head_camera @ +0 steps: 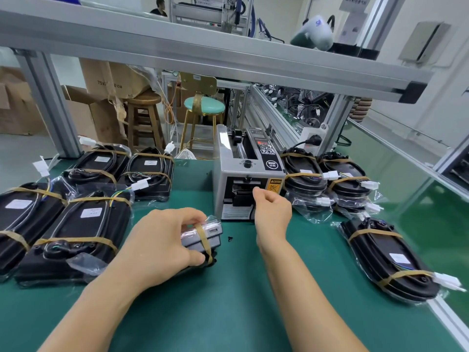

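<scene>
My left hand [165, 240] grips a small grey unit [203, 238] wrapped in clear film with a strip of brown tape round it, held just above the green mat [241, 301]. My right hand [271, 209] reaches to the outlet of the grey tape dispenser machine [243, 174], fingers curled at the slot. Whether a tape piece is between the fingertips cannot be told.
Several black bagged units bound with brown tape lie at the left [83, 232] and behind it [147, 171]. More lie at the right [307, 179] and at the near right [385, 257]. A small black screw [230, 238] lies on the mat. An aluminium frame beam [203, 54] runs overhead.
</scene>
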{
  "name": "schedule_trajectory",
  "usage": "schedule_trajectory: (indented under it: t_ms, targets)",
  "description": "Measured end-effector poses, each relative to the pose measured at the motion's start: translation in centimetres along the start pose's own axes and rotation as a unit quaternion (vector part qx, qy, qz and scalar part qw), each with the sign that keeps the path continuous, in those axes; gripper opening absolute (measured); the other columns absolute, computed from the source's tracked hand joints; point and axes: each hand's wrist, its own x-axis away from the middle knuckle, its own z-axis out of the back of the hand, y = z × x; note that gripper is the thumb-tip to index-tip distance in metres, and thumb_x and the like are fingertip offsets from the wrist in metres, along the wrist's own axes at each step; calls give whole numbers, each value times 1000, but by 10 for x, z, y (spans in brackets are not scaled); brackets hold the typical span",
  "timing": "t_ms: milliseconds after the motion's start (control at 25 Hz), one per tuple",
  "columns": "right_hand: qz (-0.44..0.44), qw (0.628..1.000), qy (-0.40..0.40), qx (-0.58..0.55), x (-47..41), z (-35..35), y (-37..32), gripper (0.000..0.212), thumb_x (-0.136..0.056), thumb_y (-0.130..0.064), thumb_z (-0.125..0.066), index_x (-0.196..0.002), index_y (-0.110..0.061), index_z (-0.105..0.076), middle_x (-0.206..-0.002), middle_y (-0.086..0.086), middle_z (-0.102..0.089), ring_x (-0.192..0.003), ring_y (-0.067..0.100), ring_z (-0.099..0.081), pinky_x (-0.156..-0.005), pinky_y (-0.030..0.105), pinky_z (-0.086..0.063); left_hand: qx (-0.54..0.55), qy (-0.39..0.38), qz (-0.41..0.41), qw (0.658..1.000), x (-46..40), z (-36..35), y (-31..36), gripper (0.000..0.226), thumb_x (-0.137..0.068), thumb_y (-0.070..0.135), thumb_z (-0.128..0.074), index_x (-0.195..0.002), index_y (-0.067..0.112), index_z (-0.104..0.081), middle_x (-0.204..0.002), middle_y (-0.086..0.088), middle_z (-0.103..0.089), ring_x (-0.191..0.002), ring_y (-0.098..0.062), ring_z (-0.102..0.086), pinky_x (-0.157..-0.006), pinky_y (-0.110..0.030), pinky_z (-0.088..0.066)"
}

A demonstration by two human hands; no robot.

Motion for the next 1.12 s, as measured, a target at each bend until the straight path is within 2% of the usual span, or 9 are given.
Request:
schedule_trajectory:
  t_ms: [120,240,400,520,600,680,840,1000,1120]
  targets:
    - [-35,999,-11,-7,-6,-6,-5,23,-85,-23,-71,-63,-26,-64,-74,-13,-66,-82,13,-63,-73,27,-44,4,0,11,1000,2,-1,2,56,-50,35,-81,-104,37,-65,-96,19,-67,-95,-10,-60,-84,-30,-47]
    - [-79,997,3,-22,-12,-13,-4,18,-79,-22,-76,-65,-25,-65,-79,-3,-69,-73,15,-59,-76,33,-48,-5,-2,16,1000,3,-1,3,57,-47,40,-75,-104,39,-64,-93,20,-65,-95,-12,-60,-83,-30,-48]
    - [-132,989,4,-61,-8,-17,-16,13,-82,-14,-73,-72,-17,-65,-69,-1,-56,-55,12,-39,-63,31,-41,-4,8,21,1000,4,-2,2,56,-56,29,-84,-107,39,-64,-94,21,-62,-97,-12,-59,-84,-29,-46]
    - [-128,983,-84,-104,14,1,-24,17,-85,-18,-69,-70,-21,-62,-67,-6,-52,-59,8,-42,-57,21,-33,13,32,23,999,3,-2,1,63,-59,27,-83,-113,45,-59,-104,22,-65,-103,-13,-59,-89,-31,-45]
    - [-78,969,-213,-97,43,16,-25,16,-85,-21,-68,-69,-19,-68,-69,-12,-63,-65,2,-56,-62,17,-40,8,44,25,999,1,-4,1,68,-60,27,-83,-119,48,-55,-107,22,-65,-105,-14,-58,-90,-30,-44]
    - [-38,953,-290,-77,65,23,-19,18,-85,-19,-67,-68,-18,-70,-86,-15,-69,-79,-7,-60,-71,9,-42,-8,56,24,998,-1,-7,3,70,-59,29,-82,-120,49,-54,-107,22,-65,-104,-16,-58,-89,-31,-44]
    - [-6,960,-276,-43,74,20,-6,26,-86,-13,-67,-61,-20,-69,-113,-8,-62,-104,-4,-56,-87,17,-37,-12,72,24,997,0,-10,3,65,-57,30,-82,-114,46,-55,-95,32,-60,-91,-15,-58,-81,-30,-45]
    - [13,961,-273,-39,76,17,-3,20,-85,-17,-68,-65,-19,-73,-115,-10,-58,-108,-6,-54,-89,19,-36,-13,79,28,996,1,-11,2,63,-56,33,-82,-111,44,-54,-93,33,-58,-86,-13,-57,-77,-29,-44]
    - [26,967,-253,-17,76,15,-5,26,-82,-16,-71,-57,-24,-71,-110,-12,-57,-105,-5,-55,-87,19,-37,-13,80,29,996,1,-12,3,62,-56,34,-82,-110,43,-54,-97,30,-60,-88,-15,-58,-79,-31,-46]
